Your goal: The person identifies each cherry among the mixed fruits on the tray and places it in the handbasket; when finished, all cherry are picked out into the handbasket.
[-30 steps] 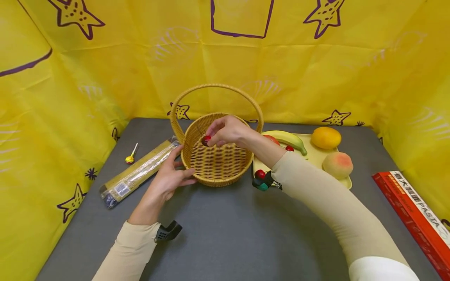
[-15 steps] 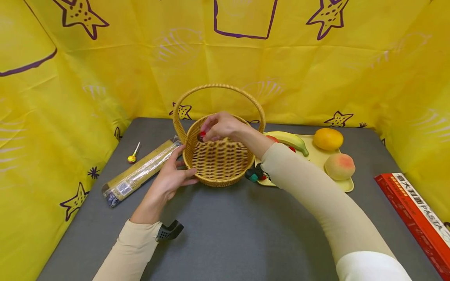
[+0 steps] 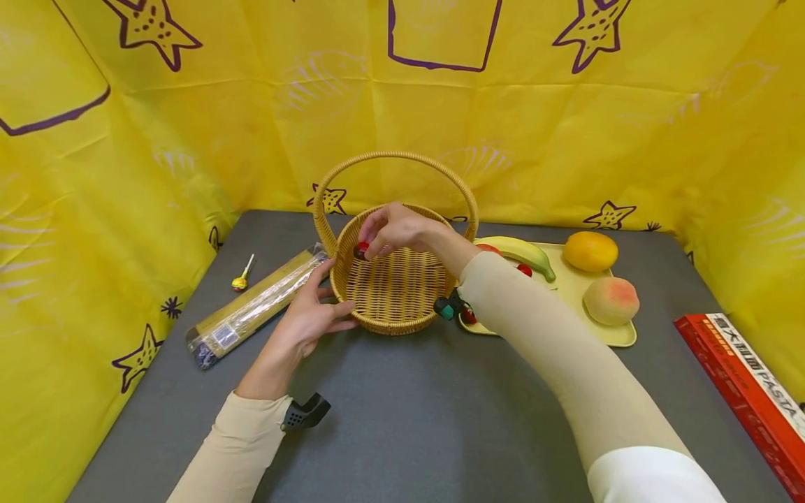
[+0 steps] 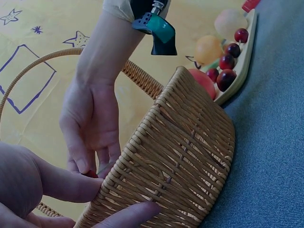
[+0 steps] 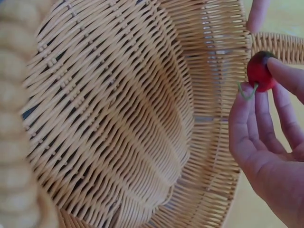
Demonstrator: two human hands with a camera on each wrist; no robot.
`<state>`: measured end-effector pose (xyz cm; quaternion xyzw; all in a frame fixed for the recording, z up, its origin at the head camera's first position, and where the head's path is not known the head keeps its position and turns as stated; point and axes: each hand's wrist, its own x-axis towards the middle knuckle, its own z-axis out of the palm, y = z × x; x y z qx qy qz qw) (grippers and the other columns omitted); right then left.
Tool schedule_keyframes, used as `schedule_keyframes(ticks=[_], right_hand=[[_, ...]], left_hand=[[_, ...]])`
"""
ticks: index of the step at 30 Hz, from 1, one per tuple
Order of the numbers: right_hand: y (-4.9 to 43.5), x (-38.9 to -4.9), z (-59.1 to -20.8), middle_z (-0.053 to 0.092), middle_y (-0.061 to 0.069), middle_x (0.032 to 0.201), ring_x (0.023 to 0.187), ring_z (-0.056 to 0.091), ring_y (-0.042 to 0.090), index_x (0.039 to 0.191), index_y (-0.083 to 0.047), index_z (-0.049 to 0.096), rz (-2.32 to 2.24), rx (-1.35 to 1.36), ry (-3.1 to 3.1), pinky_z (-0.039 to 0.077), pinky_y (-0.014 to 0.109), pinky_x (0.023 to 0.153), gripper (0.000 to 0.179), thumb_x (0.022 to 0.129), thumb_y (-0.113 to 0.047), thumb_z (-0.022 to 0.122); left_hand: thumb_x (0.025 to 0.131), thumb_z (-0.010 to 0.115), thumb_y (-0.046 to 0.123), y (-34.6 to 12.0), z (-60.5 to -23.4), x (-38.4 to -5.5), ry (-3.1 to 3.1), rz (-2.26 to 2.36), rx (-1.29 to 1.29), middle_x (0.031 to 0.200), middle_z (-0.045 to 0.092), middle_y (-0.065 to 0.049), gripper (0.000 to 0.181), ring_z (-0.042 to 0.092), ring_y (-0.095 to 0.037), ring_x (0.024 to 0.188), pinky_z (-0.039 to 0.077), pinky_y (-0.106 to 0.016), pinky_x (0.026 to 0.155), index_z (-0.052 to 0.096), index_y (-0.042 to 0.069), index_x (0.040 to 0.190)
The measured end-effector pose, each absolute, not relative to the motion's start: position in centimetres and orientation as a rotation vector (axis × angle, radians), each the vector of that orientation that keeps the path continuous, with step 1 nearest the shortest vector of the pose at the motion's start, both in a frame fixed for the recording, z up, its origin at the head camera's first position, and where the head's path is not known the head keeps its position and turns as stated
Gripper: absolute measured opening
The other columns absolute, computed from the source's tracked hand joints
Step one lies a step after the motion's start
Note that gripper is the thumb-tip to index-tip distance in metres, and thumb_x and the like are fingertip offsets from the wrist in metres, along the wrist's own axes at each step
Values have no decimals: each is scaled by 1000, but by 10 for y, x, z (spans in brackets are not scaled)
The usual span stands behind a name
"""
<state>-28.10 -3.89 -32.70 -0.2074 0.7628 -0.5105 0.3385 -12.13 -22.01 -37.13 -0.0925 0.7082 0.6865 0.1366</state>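
Note:
In the head view, a wicker basket (image 3: 397,325) with a tall arched handle stands at the centre of the table. My left hand (image 3: 305,323) rests against its left side, fingers spread along the rim and outer wall. Over the basket's left part, my right hand (image 3: 399,227) pinches a dark red cherry (image 3: 360,251) between thumb and fingertips. The right wrist view shows the cherry (image 5: 261,76) close up, its green stem (image 5: 248,93) pointing down, near the rim. The visible basket floor is bare woven wicker.
A cream tray (image 3: 619,338) to the right bears a banana (image 3: 522,253), a mango-like yellow fruit (image 3: 590,251), a peach (image 3: 611,301) and several cherries (image 4: 227,80). A wrapped noodle pack (image 3: 260,304) and lollipop (image 3: 240,283) lie left; a red pasta box (image 3: 745,398) lies right.
My right hand has moved slightly left with the cherry, closer to the basket's left wall. My left hand stays against the basket. The head view has shifted a little.

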Motion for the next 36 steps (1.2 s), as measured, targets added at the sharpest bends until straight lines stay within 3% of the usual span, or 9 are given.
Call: schedule_keyframes(ticks=[15,24,36], right_hand=[[-53,-290,-342,66,9,96,89,64,21,106,2,70,-1200,-594,1911,51,61,108,24,85,9,78],[-61,-288,-347,72,7,92,82,65,19,108,2,70,-995,-606,1959,55,56,102,25,86,6,79],[-74,-283,-348,70,9,96,86,64,17,113,6,71,-852,-658,2009,58,51,103,30,84,8,78]], left_hand=[[99,59,-10,-220,-372,-122,2043,1998,-276,153,28,-36,92,56,-54,126,65,-42,89,9,25,169],[99,59,-10,-221,-372,-122,2045,2003,-268,154,28,-36,93,56,-55,127,65,-42,88,9,24,169],[99,60,-11,-221,-373,-122,2044,2015,-283,153,28,-35,93,56,-55,126,66,-37,84,10,25,169]])
